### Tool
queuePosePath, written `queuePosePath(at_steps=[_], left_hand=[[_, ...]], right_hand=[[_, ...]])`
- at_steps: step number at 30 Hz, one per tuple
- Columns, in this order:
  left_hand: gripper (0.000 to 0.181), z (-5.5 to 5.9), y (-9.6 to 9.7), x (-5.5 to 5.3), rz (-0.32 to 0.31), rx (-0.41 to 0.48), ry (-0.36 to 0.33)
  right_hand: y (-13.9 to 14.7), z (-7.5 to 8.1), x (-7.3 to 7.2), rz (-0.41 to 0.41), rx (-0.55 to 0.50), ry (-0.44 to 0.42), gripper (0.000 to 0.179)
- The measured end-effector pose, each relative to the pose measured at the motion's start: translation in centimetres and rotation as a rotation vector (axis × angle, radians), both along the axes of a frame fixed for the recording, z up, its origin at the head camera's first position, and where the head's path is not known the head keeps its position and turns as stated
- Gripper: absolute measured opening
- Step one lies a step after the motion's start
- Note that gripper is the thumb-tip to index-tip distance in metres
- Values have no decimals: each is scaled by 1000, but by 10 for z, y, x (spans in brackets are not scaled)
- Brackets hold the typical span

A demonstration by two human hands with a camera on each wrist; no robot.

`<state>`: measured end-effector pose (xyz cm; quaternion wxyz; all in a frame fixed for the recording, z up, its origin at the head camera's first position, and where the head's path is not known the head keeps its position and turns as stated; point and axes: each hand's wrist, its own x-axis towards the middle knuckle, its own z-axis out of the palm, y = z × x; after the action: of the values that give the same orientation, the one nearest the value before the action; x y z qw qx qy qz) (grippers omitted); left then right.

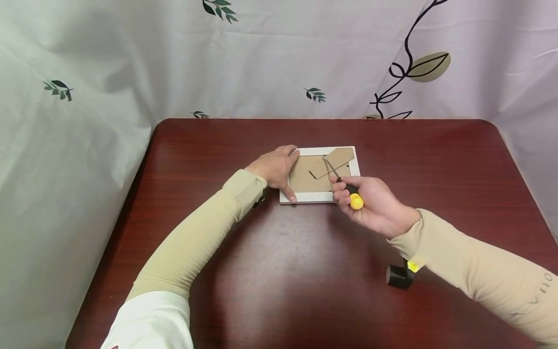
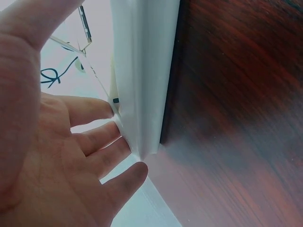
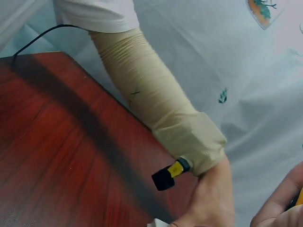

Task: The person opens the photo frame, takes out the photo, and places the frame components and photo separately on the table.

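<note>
A picture frame (image 1: 316, 197) with a white border lies back up on the table. Its brown backing (image 1: 301, 175) carries a brown stand leg (image 1: 341, 156). My left hand (image 1: 276, 167) spans the frame's left side, thumb at the near corner and fingers at the far one. In the left wrist view its extended fingers touch the white edge (image 2: 142, 71). With my right hand (image 1: 370, 203) I hold a screwdriver (image 1: 350, 188) by its black and yellow handle. Its metal shaft slants to the backing near the frame's far inner edge. Exact tip contact is too small to tell.
The dark red-brown table (image 1: 279, 271) extends around the frame. Behind it hangs a pale curtain (image 1: 261, 58) with leaf prints. A black wrist camera (image 1: 400, 277) hangs under my right wrist; another shows under the left sleeve in the right wrist view.
</note>
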<state>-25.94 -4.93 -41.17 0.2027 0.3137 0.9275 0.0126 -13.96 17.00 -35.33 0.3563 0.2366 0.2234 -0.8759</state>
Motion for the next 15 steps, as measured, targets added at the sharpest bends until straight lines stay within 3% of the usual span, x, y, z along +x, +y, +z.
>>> queuePosePath(at_steps=[11,15], left_hand=[[139,1,1,0,1,-4,-2],[139,0,1,0,2,0,-2]], right_hand=[[-16,-14,14,-79,76,119,12],[-19,-20,17,-65,163,181,14]])
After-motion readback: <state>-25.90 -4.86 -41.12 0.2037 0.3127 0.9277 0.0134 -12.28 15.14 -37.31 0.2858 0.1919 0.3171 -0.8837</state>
